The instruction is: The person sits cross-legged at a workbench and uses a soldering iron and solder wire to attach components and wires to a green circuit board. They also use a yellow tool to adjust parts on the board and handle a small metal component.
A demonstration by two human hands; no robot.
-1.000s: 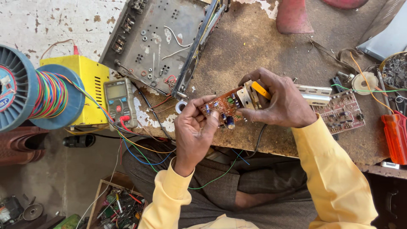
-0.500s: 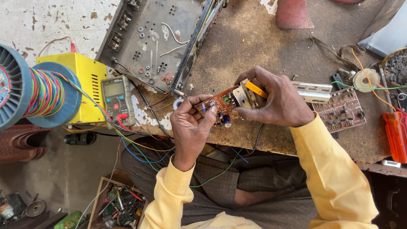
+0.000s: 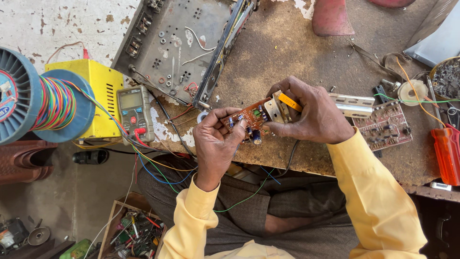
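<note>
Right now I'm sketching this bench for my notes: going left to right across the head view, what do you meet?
Spool of coloured wire → yellow box → multimeter → left hand → small brown circuit board → right hand → second circuit board → red-handled tool.

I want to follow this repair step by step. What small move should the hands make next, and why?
Probably tilt the circuit board slightly toward the camera. The left hand pinches its near edge, the right hand holds the metal heat-sink end with an orange-handled tool, and fingers hide several components.
</note>
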